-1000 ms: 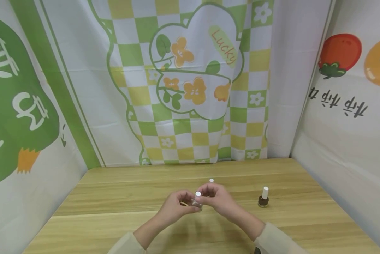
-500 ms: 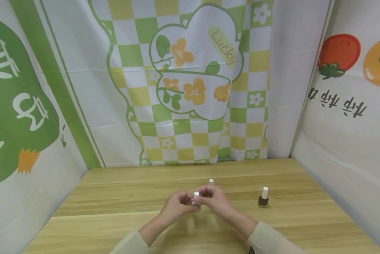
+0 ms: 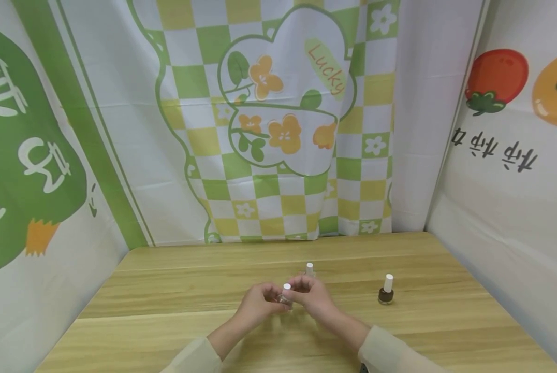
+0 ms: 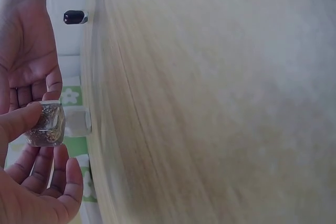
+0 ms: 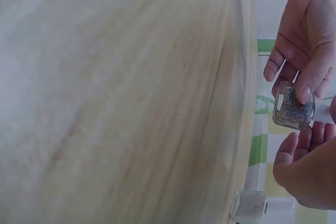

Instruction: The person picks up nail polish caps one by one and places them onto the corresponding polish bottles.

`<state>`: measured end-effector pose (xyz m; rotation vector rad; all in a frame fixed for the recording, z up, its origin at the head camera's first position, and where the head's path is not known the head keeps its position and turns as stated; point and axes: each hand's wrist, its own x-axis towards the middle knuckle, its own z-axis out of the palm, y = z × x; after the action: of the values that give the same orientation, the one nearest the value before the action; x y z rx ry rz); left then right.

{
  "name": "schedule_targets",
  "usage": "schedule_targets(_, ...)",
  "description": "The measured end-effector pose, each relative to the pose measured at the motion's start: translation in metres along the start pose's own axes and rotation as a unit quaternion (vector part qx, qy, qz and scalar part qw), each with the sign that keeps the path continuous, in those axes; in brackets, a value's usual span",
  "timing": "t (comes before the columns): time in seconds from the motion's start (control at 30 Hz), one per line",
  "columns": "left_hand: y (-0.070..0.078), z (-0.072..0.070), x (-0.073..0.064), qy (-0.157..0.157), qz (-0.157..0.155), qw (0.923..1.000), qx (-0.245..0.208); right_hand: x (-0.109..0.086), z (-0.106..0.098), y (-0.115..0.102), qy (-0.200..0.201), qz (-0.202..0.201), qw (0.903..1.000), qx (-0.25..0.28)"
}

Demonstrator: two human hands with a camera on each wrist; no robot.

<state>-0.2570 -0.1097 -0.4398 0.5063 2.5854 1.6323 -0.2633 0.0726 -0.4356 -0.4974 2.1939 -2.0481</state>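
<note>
A small nail polish bottle (image 3: 285,299) with silvery glitter inside and a white cap (image 3: 286,287) is between both hands, in front of the person. My left hand (image 3: 259,304) grips its clear glass body between thumb and fingers. From the other side, the thumb and fingers of my right hand (image 3: 313,298) pinch the white cap. In the right wrist view the glass bottle (image 5: 293,107) shows clear of the table, the left thumb pressed against it. The left wrist view shows the glittery glass (image 4: 50,127) from below, above the left hand's curled fingers.
Just behind the right hand stands another white-capped bottle (image 3: 309,269), mostly hidden; its clear glass (image 5: 249,204) shows in the right wrist view. Farther right is a dark nail polish bottle (image 3: 386,295). Printed curtains (image 3: 278,207) enclose the wooden table (image 3: 176,280) at back and sides.
Both hands and the glitter bottle have drifted slightly left. The hold on glass and cap stays the same, and more of the bottle behind the right hand shows.
</note>
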Motion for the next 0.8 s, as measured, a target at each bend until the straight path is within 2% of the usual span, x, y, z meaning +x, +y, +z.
schedule_targets(0.23, -0.0031, 0.0012, 0.0016, -0.003, -0.002, 0.9998, 0.018, 0.0007, 0.0004, 0.0036, -0.006, 0.012, 0.9999, 0.003)
schedule_targets(0.4, -0.0041, 0.0026, 0.0027, 0.0, -0.02, 0.9996, 0.023, 0.0011, -0.0003, 0.004, -0.017, 0.025, 0.9995, 0.005)
schedule_targets(0.8, -0.0075, 0.0038, 0.0055, -0.008, -0.023, 0.9994, 0.024, 0.0034, 0.0007, 0.0074, -0.008, 0.039, 0.9991, -0.016)
